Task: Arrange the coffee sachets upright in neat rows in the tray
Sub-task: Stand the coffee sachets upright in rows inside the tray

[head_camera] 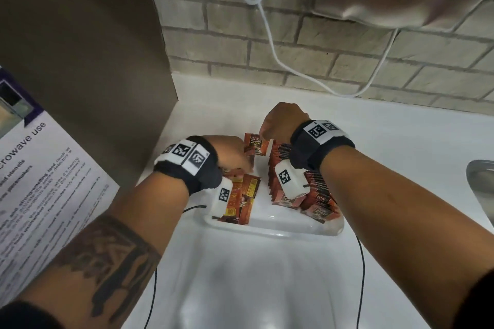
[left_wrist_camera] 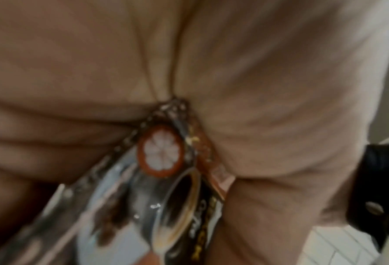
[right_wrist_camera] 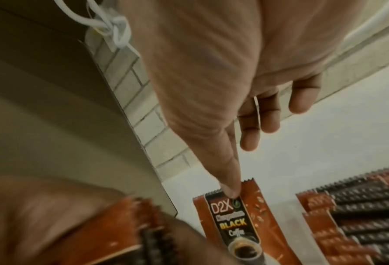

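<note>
Partly done: right row [head_camera: 299, 181] upright in tray [head_camera: 280, 231]; left pile [head_camera: 240, 200] flat. Right hand [head_camera: 278, 123] pinching one sachet [head_camera: 255, 145]; left hand [head_camera: 232, 152] clutching several.

Head looks down; wrists close — share sachets [right_wrist_camera: 232, 220].

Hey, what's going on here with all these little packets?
A person is sorting coffee sachets into a clear tray on a white counter. The right hand pinches the top edge of one sachet, holding it upright at the far end of the tray. The left hand grips a bunch of sachets. A standing row already fills the tray's right side, while loose sachets still lie flat on the left.
</note>
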A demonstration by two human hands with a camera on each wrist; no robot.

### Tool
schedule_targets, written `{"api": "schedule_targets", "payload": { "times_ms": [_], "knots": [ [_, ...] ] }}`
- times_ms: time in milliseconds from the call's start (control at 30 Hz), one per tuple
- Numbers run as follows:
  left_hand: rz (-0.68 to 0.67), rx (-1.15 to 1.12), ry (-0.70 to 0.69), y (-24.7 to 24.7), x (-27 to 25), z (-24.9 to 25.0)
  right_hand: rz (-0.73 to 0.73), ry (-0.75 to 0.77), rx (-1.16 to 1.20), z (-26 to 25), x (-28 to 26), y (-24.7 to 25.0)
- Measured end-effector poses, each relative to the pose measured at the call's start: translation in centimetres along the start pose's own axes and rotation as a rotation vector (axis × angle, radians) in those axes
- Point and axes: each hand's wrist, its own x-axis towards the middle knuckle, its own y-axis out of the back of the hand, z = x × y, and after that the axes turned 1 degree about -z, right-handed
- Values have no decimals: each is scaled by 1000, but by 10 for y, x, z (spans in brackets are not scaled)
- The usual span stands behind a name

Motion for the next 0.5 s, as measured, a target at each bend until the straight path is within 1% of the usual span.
{"api": "schedule_targets", "payload": {
  "times_ms": [100,233,367,500],
  "knots": [
    [-38,103,55,1,20,9,-10,-18,-49,-4,11,-6],
    [-100,272,82,3,33,15,-46,-36,-72,-6,21,-11],
    [-126,347,58,5,38,17,-65,-45,-103,-6,27,-17],
    [-152,355,53,3,44,18,-95,-57,-123,-6,27,-18]
  ]
}}
